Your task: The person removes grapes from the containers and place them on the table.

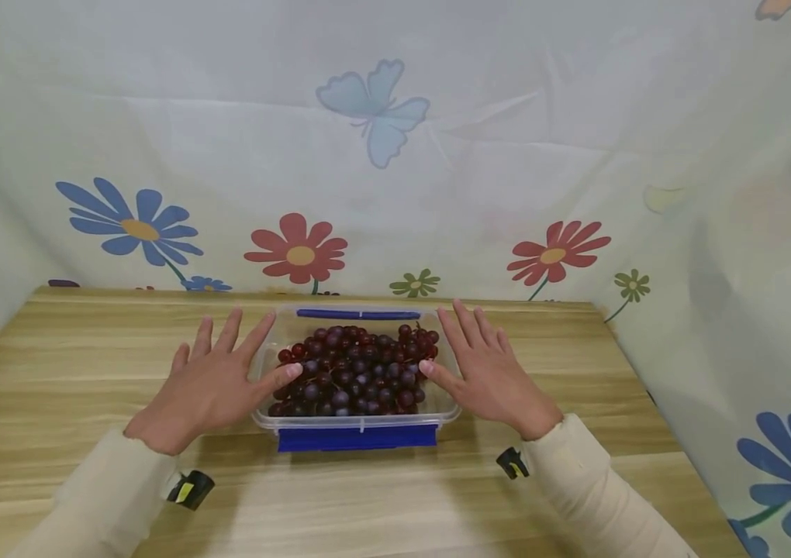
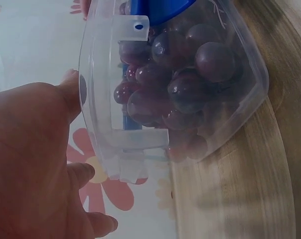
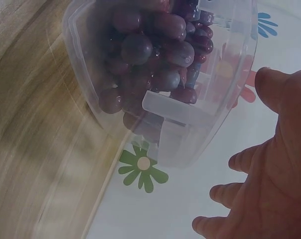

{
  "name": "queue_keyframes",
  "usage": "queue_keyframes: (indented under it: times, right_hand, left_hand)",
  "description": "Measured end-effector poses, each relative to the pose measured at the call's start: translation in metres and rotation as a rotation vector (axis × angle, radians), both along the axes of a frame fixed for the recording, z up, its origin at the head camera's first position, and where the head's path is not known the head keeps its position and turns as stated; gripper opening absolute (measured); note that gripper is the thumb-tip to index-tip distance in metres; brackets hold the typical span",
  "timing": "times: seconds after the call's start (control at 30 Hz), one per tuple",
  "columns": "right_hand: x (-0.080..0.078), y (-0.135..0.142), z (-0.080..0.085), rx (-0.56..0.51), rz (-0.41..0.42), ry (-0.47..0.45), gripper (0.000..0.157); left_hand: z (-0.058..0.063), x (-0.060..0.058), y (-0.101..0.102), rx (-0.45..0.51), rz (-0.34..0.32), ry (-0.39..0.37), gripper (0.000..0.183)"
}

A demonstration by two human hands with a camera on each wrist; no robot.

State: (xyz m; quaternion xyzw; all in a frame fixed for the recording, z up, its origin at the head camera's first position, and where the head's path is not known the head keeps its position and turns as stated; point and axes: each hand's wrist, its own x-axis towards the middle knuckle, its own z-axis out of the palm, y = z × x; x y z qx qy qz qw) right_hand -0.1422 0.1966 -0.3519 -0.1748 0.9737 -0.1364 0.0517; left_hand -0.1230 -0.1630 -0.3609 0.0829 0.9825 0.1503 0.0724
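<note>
A clear plastic container (image 1: pixel 360 422) with blue side clips stands on the table, filled with dark red and purple grapes (image 1: pixel 357 372). At its left side my left hand (image 1: pixel 217 380) is spread with straight fingers, the thumb reaching over the rim in the head view. My right hand (image 1: pixel 489 372) mirrors it on the right side, its thumb also overlapping the edge. Through the container's wall (image 2: pixel 225 129) the grapes show in the left wrist view, with the left palm beside the rim. In the right wrist view the right fingers (image 3: pixel 240 159) extend apart, beside the container.
The wood-grain table (image 1: pixel 74 364) reaches back to a pale cloth backdrop (image 1: pixel 228 147) printed with flowers and a blue butterfly (image 1: pixel 378 112). Cloth also hangs along the right side. Black bands with yellow marks (image 1: pixel 191 490) sit near both sleeve cuffs.
</note>
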Motion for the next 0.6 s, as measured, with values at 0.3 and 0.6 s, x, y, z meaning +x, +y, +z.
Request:
queue_keyframes:
  times: [0.3,0.6]
  right_hand:
    - [-0.0008,0.0006,-0.0015,-0.003,0.003,0.002,0.087]
    - [-0.0023,0.0017,-0.0045,-0.010,-0.004,-0.010,0.087]
  left_hand:
    - [-0.0034,-0.0022,-0.0056,0.020,-0.004,-0.004,0.094]
    - [-0.0081,-0.0044,-0.0048,0.011,-0.015,0.002,0.092]
